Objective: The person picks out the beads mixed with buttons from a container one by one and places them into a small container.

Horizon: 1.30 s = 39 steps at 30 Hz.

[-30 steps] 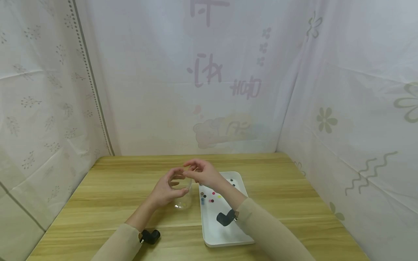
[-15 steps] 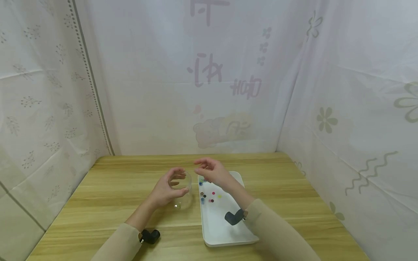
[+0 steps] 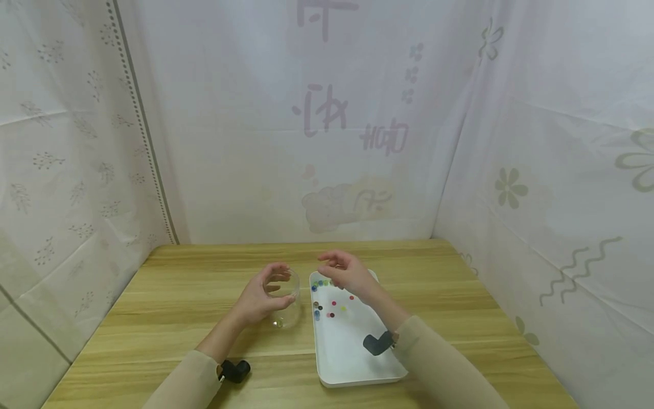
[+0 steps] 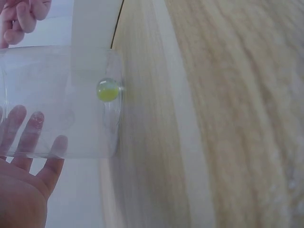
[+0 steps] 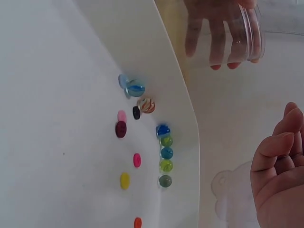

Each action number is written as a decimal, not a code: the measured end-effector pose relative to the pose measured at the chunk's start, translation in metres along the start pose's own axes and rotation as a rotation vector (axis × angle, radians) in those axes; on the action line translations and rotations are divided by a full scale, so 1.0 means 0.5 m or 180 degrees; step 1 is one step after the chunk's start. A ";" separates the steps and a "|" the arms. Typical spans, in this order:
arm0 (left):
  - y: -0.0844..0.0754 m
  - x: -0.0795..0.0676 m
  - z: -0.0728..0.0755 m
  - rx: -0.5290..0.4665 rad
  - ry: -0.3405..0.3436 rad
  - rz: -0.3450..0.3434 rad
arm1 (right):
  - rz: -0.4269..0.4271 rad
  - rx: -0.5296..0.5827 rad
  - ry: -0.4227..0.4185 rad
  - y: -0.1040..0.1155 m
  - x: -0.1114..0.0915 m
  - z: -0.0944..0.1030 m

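My left hand (image 3: pixel 258 296) grips a clear plastic jar (image 3: pixel 289 313) that stands upright on the table, fingers and thumb curled round its upper part. A glass marble (image 4: pixel 108 90) with yellow-green inside lies at the jar's bottom in the left wrist view. Over the far end of a white tray (image 3: pixel 352 360) hovers my right hand (image 3: pixel 351 276), its fingers loosely curled with nothing between them. The right wrist view shows several marbles (image 5: pixel 166 153) lined up along the tray's wall. Small buttons, among them a maroon button (image 5: pixel 121 129) and a yellow button (image 5: pixel 125 180), lie scattered on the tray floor.
The tray stands just right of the jar on a wood-grain table (image 3: pixel 168 318). Printed white curtains (image 3: pixel 245 142) hang behind the table and at both sides. Each wrist carries a black camera mount (image 3: pixel 236 371).
My right hand has drawn back from the jar's rim toward the right, over the tray, uncovering marbles at the tray's far left corner. The left hand and jar have stayed in place.
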<state>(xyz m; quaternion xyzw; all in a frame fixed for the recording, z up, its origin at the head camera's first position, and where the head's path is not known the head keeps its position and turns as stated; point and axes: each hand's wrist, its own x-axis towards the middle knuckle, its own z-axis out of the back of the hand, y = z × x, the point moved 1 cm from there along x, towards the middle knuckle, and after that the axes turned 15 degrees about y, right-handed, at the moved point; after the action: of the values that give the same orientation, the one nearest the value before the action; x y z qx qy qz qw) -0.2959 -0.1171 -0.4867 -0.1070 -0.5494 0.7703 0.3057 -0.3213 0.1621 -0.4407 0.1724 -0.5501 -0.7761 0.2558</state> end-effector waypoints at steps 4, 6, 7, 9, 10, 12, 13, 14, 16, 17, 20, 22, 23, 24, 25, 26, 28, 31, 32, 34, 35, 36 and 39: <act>-0.001 0.000 0.000 0.0002 0.0002 -0.0002 | -0.0053 -0.0003 -0.0019 -0.011 -0.001 0.005; -0.002 0.000 0.000 0.0002 0.0001 -0.0001 | -0.0051 -0.0008 -0.0013 -0.013 -0.002 0.007; -0.002 0.000 0.000 0.0004 0.0001 -0.0004 | -0.0053 -0.0004 -0.0009 -0.016 -0.002 0.008; -0.003 -0.001 0.000 0.0014 0.0001 -0.0003 | -0.0059 0.0005 -0.0003 -0.020 -0.003 0.010; -0.004 -0.001 -0.001 0.0013 0.0000 -0.0002 | -0.0066 0.0008 0.0000 -0.023 -0.003 0.012; -0.005 0.000 -0.001 0.0014 0.0001 0.0000 | -0.0089 0.0004 -0.0010 -0.027 -0.004 0.014; -0.005 0.000 -0.001 0.0013 0.0001 0.0000 | -0.0111 0.0005 -0.0017 -0.030 -0.004 0.014; -0.006 0.000 -0.001 0.0011 -0.0001 0.0004 | -0.0133 0.0003 -0.0026 -0.031 -0.005 0.015; -0.008 0.000 -0.001 0.0011 -0.0001 0.0012 | -0.0180 0.0000 -0.0045 -0.034 -0.006 0.016; -0.008 0.000 -0.001 0.0019 -0.0002 0.0011 | -0.0204 0.0000 -0.0055 -0.035 -0.007 0.016; -0.008 0.000 -0.001 0.0025 0.0000 0.0010 | -0.0263 0.0014 -0.0075 -0.039 -0.009 0.018; -0.007 -0.001 -0.001 0.0035 0.0001 0.0009 | -0.0285 0.0010 -0.0083 -0.041 -0.010 0.019; -0.007 -0.001 -0.001 0.0034 0.0000 0.0007 | -0.0290 -0.0004 -0.0085 -0.043 -0.009 0.020; -0.007 -0.001 -0.001 0.0035 -0.0002 0.0007 | -0.0301 -0.0023 -0.0088 -0.045 -0.009 0.021; -0.006 -0.001 -0.001 0.0041 -0.0003 0.0005 | -0.0310 -0.0046 -0.0088 -0.047 -0.009 0.022; -0.005 -0.001 -0.001 0.0051 -0.0008 0.0001 | -0.0317 -0.0072 -0.0081 -0.050 -0.009 0.023; -0.005 -0.001 -0.001 0.0052 -0.0014 0.0000 | -0.0338 -0.0128 -0.0058 -0.055 -0.008 0.024; -0.006 -0.001 -0.001 0.0050 -0.0018 -0.0010 | -0.0375 -0.0186 -0.0001 -0.061 -0.007 0.025; -0.005 -0.001 0.000 0.0051 -0.0016 -0.0016 | -0.0390 -0.0195 0.0015 -0.063 -0.007 0.025; -0.004 0.000 0.000 0.0051 -0.0011 -0.0029 | -0.0427 -0.0215 0.0039 -0.063 -0.007 0.024; -0.004 0.000 0.001 0.0054 -0.0011 -0.0033 | -0.0449 -0.0232 0.0044 -0.065 -0.006 0.023; -0.003 0.000 0.001 0.0059 -0.0008 -0.0036 | -0.0468 -0.0245 0.0050 -0.067 -0.005 0.022; -0.004 0.000 0.001 0.0055 -0.0008 -0.0034 | -0.0515 -0.0276 0.0061 -0.068 -0.005 0.019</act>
<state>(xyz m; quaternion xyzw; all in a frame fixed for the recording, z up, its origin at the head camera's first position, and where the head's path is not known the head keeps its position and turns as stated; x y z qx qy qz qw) -0.2952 -0.1171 -0.4848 -0.1006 -0.5437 0.7735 0.3100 -0.3316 0.1795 -0.4696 0.2124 -0.4978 -0.8156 0.2047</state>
